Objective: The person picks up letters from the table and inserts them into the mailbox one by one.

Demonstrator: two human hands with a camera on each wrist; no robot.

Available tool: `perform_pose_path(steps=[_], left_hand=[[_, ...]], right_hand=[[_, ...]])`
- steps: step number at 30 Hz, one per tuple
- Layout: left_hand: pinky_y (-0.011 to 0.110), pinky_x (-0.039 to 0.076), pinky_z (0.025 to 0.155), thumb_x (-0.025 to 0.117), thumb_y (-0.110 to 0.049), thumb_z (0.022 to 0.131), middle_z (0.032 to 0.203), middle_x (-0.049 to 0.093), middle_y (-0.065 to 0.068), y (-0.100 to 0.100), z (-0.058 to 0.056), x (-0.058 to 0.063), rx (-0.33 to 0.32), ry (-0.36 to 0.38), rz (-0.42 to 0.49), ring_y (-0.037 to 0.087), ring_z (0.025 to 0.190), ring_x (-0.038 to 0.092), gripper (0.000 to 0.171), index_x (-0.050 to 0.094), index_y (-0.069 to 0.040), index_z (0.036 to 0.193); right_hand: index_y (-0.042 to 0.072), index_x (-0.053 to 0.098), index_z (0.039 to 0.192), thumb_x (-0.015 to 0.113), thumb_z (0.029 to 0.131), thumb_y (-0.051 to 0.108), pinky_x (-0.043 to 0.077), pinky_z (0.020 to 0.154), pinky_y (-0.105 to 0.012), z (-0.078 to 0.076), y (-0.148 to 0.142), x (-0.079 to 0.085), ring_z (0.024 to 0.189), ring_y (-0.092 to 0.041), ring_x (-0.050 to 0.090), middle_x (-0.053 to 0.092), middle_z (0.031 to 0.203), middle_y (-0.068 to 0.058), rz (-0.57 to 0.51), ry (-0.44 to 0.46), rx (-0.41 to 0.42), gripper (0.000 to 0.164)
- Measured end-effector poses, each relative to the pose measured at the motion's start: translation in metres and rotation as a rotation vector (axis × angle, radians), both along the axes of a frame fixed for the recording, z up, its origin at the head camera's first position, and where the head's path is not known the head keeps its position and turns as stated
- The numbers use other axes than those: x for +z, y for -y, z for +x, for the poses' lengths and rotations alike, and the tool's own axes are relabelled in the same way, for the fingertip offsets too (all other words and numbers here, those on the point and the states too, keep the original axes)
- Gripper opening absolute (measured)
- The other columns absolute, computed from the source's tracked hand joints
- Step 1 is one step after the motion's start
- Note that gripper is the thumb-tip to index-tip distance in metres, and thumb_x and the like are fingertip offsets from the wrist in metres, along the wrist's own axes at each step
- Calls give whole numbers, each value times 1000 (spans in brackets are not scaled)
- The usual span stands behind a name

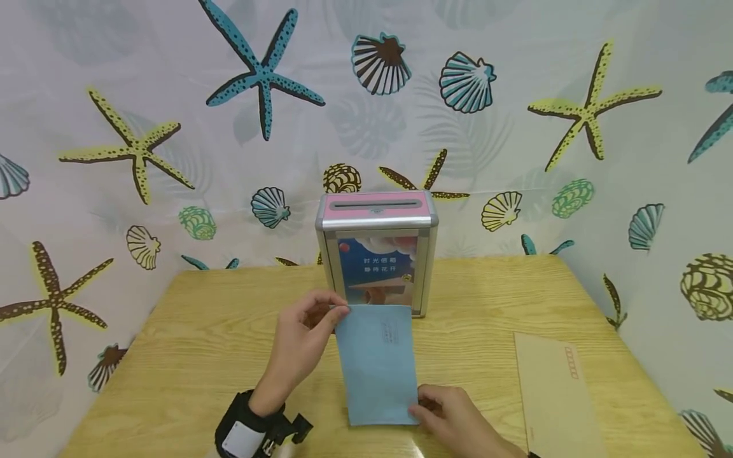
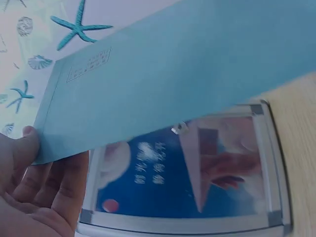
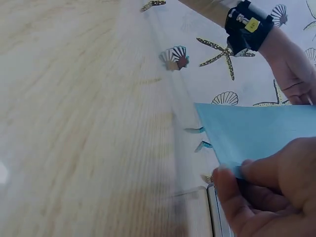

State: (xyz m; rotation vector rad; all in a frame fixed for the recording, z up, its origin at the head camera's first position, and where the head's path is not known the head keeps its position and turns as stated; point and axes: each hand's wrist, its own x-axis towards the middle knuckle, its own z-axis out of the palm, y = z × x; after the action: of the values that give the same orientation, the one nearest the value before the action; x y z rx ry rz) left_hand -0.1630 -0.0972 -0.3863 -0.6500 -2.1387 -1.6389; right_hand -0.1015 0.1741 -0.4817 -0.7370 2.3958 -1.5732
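Both hands hold a light-blue envelope [image 1: 378, 369], its long side running away from the person, with a small printed block near its far end. My left hand [image 1: 303, 340] pinches the far left corner between thumb and fingers; the left wrist view shows that grip on the envelope [image 2: 148, 84] too. At the near right corner my right hand [image 1: 449, 413] pinches the edge, thumb on one face and fingers behind, as the right wrist view shows on the envelope [image 3: 256, 128]. Just behind stands a silver-framed letter box [image 1: 375, 254] with a pink top and a slot [image 1: 376, 204]. The envelope overlaps its lower front.
A brown envelope [image 1: 555, 394] lies on the wooden table [image 1: 229, 331] to the right. A white cloth [image 1: 321, 140] printed with starfish and shells hangs behind and at both sides. A black camera strap [image 1: 246, 423] is on the left wrist.
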Motion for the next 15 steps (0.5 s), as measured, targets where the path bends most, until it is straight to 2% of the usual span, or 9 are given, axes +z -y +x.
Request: perform_pose_path(steps=[4,7,11,15], left_hand=[[25,46,55,70,-2,96,83,69,6,-5,12,9,-17,-85,31,13,60,53,19,73,-9,113],[24,51,58,69,0,95,85,72,8,-10,20,9,-34,-101,27,11,65,61,25,71,-7,120],[27,62,68,70,-4,96,101,76,13,-16,26,-2,-102,-75,-25,14,83,75,27,70,-4,123],[27,63,69,71,-10,96,105,77,14,-19,27,-16,-153,-10,-120,18,86,77,29,70,-5,125]], right_hand=[[5,69,90,65,102,16,57,63,-22,1,3,-1,72,0,62,71,81,-9,-66,-48,-34,17],[5,72,93,65,101,14,59,64,-23,3,6,-2,74,0,63,73,82,-10,-98,-104,-63,14],[3,72,94,65,100,7,62,65,-29,3,9,2,76,-5,69,75,86,-12,-165,-205,-91,10],[1,72,105,63,100,0,64,67,-34,-1,11,12,78,-10,73,76,91,-12,-236,-308,-148,10]])
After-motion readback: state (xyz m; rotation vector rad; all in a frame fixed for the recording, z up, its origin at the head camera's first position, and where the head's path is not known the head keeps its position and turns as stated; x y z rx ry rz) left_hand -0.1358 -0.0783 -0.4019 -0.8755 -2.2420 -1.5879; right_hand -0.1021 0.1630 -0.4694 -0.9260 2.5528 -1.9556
